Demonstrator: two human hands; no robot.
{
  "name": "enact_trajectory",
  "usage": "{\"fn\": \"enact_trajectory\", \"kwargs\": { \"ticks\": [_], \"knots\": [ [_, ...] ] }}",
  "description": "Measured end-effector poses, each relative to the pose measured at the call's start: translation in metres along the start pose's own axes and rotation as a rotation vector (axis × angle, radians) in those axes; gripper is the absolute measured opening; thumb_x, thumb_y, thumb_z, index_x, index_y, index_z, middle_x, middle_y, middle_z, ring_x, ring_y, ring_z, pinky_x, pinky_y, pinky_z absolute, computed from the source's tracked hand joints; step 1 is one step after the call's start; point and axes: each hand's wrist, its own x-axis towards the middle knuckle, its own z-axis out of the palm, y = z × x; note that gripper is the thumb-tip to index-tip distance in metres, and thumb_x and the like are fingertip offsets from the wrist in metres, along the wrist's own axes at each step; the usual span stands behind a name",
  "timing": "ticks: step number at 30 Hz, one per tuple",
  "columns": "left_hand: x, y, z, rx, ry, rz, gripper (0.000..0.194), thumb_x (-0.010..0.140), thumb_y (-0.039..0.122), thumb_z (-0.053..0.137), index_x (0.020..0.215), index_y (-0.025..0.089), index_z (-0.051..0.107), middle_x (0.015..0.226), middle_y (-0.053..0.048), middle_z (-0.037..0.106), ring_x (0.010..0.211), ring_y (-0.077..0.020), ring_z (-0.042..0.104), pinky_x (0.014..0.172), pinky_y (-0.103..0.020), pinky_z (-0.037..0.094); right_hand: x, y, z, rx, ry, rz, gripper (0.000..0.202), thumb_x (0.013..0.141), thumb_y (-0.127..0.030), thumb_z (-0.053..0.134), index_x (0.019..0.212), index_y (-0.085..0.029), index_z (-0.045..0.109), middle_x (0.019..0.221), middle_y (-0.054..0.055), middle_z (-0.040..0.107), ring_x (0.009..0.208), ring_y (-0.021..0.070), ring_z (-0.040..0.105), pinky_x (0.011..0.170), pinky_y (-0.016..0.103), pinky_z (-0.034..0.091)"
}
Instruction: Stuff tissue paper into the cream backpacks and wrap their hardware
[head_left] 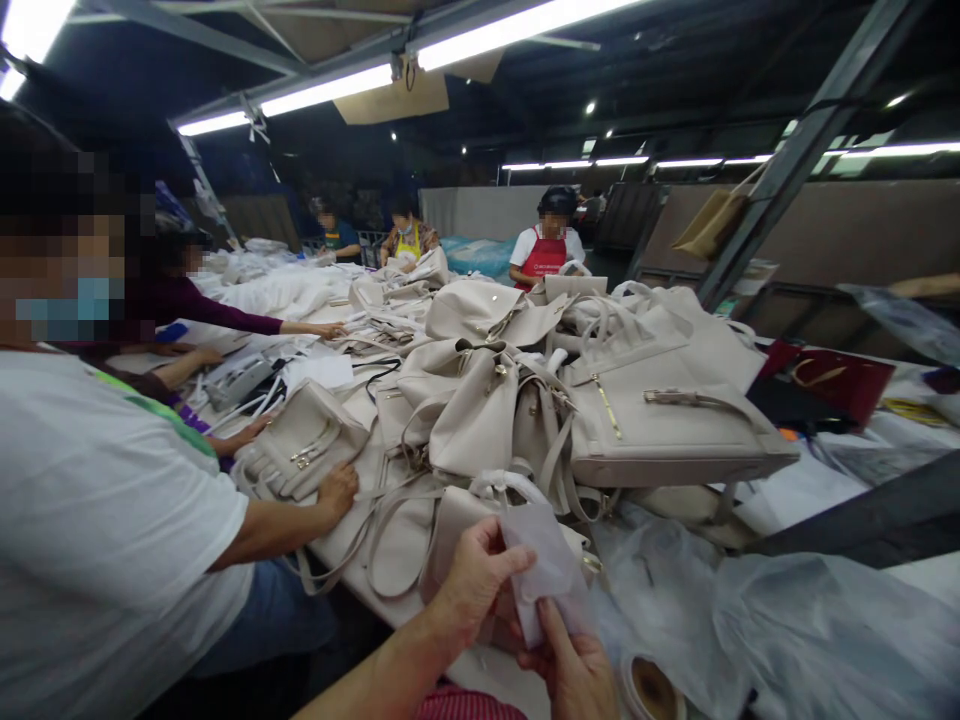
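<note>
Between my hands is a small translucent white pouch, held up in front of the bag pile. My left hand pinches its left side, thumb lying across the front. From below, my right hand grips the lower part with the thumb pressed on a pale round spot. What the pouch contains, if anything, I cannot make out. Just behind it lies a beige handbag with its handle wrapped in white. A roll of tape stands by my right hand, partly cut off by the frame.
Beige bags with straps and gold zips heap up across the table. Clear plastic bags lie at the right, near a dark red bag. At my left a co-worker handles a small beige bag. Other people work further back.
</note>
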Motion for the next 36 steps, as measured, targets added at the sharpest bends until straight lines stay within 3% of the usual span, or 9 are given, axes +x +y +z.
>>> {"fn": "enact_trajectory", "kwargs": {
  "ticks": [3,7,11,14,18,26,30,34,36],
  "knots": [
    [0.001,0.003,-0.001,0.088,0.007,0.024,0.025,0.053,0.019,0.074,0.077,0.014,0.068,0.071,0.000,0.063,0.065,-0.0138,0.053,0.061,-0.022,0.040,-0.008,-0.004,0.003,-0.025,0.036,-0.044,0.054,0.060,-0.062,0.076,0.077,-0.011,0.072,0.056,0.004,0.070,0.047,0.0166,0.061,0.043,0.025,0.050],
    [0.007,-0.004,-0.002,0.083,0.118,-0.001,0.014,0.057,0.025,0.067,0.065,0.014,0.063,0.057,0.003,0.055,0.052,-0.0099,0.044,0.050,-0.022,0.033,-0.011,-0.005,0.005,0.071,0.095,-0.086,0.051,0.056,-0.056,0.081,0.081,-0.013,0.068,0.060,0.002,0.070,0.047,0.0164,0.062,0.037,0.023,0.048],
    [0.012,-0.007,-0.005,0.052,0.134,0.073,0.018,0.058,0.025,0.065,0.072,0.014,0.065,0.061,0.002,0.058,0.054,-0.0095,0.047,0.050,-0.020,0.035,-0.005,0.002,0.000,0.218,0.083,-0.078,0.050,0.049,-0.041,0.089,0.088,-0.019,0.067,0.063,-0.002,0.070,0.046,0.0133,0.061,0.039,0.021,0.049],
    [0.015,-0.005,-0.009,0.021,0.102,0.013,0.019,0.059,0.023,0.064,0.076,0.015,0.063,0.051,0.006,0.051,0.041,-0.0058,0.037,0.040,-0.018,0.023,-0.002,0.006,-0.005,0.267,0.012,-0.066,0.042,0.048,-0.037,0.090,0.081,-0.019,0.071,0.057,-0.003,0.067,0.047,0.0121,0.059,0.042,0.021,0.049],
    [0.023,0.001,-0.013,-0.228,0.026,-0.144,0.021,0.053,0.014,0.062,0.071,0.017,0.052,0.050,0.009,0.047,0.035,-0.0014,0.027,0.038,-0.017,0.005,0.001,0.008,-0.008,0.232,-0.042,-0.073,0.033,0.048,-0.041,0.089,0.070,-0.019,0.074,0.055,0.000,0.065,0.049,0.0141,0.058,0.045,0.025,0.051],
    [0.031,0.005,-0.018,-0.394,-0.096,-0.237,0.015,0.059,0.014,0.058,0.067,0.017,0.046,0.055,0.005,0.048,0.035,-0.0029,0.030,0.035,-0.017,0.009,0.000,-0.005,-0.014,-0.072,-0.176,-0.351,0.025,0.068,-0.045,0.078,0.086,-0.028,0.079,0.062,0.001,0.063,0.054,0.0156,0.055,0.054,0.028,0.051],
    [0.030,0.008,-0.019,-0.407,-0.106,-0.234,0.012,0.061,0.015,0.058,0.067,0.017,0.048,0.056,0.004,0.052,0.035,-0.0036,0.032,0.035,-0.017,0.011,-0.004,-0.008,-0.014,-0.230,-0.206,-0.504,0.018,0.074,-0.043,0.072,0.084,-0.031,0.080,0.079,0.004,0.068,0.067,0.0188,0.059,0.059,0.027,0.050],
    [0.020,0.016,-0.020,-0.419,-0.112,-0.233,0.020,0.067,0.029,0.064,0.076,0.014,0.056,0.065,0.000,0.059,0.042,-0.0060,0.043,0.036,-0.017,0.020,-0.007,-0.008,-0.008,-0.337,-0.191,-0.608,0.017,0.079,-0.038,0.065,0.085,-0.033,0.080,0.092,0.006,0.068,0.082,0.0223,0.061,0.061,0.027,0.051],
    [0.013,0.018,-0.021,-0.342,-0.093,-0.137,0.034,0.068,0.040,0.069,0.087,0.013,0.059,0.068,0.000,0.060,0.048,-0.0076,0.047,0.039,-0.018,0.026,-0.007,-0.007,-0.006,-0.341,-0.173,-0.633,0.018,0.080,-0.035,0.063,0.088,-0.033,0.079,0.094,0.007,0.068,0.085,0.0235,0.062,0.063,0.027,0.053]
  ]
}}
